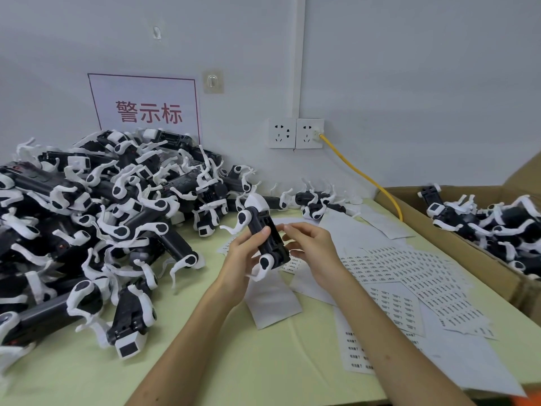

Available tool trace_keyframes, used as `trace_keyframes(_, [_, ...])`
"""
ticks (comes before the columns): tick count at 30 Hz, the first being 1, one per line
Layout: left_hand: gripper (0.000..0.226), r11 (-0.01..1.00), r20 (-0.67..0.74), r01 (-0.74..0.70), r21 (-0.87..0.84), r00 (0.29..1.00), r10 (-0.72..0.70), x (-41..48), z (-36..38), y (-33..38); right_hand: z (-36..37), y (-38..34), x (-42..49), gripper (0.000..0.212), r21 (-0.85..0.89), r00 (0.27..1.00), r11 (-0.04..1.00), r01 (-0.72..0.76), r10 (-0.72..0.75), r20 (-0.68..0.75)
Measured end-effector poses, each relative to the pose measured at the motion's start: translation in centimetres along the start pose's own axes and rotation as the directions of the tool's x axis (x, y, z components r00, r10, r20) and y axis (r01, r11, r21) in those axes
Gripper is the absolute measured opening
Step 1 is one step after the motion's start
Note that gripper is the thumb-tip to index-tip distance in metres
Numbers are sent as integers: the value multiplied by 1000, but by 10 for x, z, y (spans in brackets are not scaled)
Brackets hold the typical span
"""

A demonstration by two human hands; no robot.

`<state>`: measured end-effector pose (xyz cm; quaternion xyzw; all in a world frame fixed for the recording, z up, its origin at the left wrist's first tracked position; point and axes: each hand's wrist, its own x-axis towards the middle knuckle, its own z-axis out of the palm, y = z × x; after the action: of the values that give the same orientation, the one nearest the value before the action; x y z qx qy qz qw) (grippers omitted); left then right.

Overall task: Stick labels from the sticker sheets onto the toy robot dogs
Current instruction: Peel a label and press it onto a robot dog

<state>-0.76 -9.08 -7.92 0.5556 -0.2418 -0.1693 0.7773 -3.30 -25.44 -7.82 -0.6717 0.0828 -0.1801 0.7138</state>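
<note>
- Pale green table top (205, 361) is seen below a white wall (409, 68). A red-lettered sign (146, 111), a clear hook (213, 81) and a double socket (295, 133) with a yellow cable (360, 171) plugged in are mounted on that wall.
- One black-and-white toy robot dog (268, 232) is held tilted above the middle of the table, with its white head end pointed away from the person.
- Its body is gripped by the left hand (243, 259), with fingers curled beneath and the thumb laid on top.
- The right hand (314, 247) is placed against the dog's right side, thumb and forefinger drawn together at its edge. Whether a label is pinched there cannot be told.
- A large heap of toy dogs (87, 215) is piled left of the held dog, and a few more lie just behind it.
- Sticker sheets (409, 273) are spread right of and beneath the held dog.
- A cardboard box (468, 259) holding further dogs is set far to its right.
</note>
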Motion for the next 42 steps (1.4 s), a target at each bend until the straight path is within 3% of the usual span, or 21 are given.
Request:
trace_keyframes(8, [50, 1000, -8, -2, -14, 1000, 2, 0, 0, -1, 0, 1, 1, 9, -48, 998, 997, 55, -57, -31])
trace_keyframes(15, [38, 999, -52, 12, 41, 999, -10, 0, 3, -3, 3, 6, 5, 8, -235, 970, 959, 157, -195, -148])
trace_keyframes(21, [33, 1000, -193, -9, -14, 981, 6, 2, -4, -3, -3, 0, 4, 7, -60, 971, 989, 138, -147, -191])
trace_keyframes(26, [19, 970, -291, -22, -242, 955, -51, 7, -10, -5, 0, -8, 0, 13, 240, 999, 970, -24, 28, -14])
trace_keyframes(32, [24, 868, -298, -101, -485, 953, -56, 10, -13, -5, 6, -13, -8, 30, 511, 960, 827, -234, 115, 254])
trace_keyframes(38, [19, 844, -193, -105, -526, 981, 2, 9, -13, -7, 22, -6, -20, 44, 484, 851, 786, -384, 99, 515])
trace_keyframes(42, [22, 876, -90, -28, -482, 996, -17, 9, -15, -10, 31, 1, -27, 51, 435, 793, 789, -433, 104, 600])
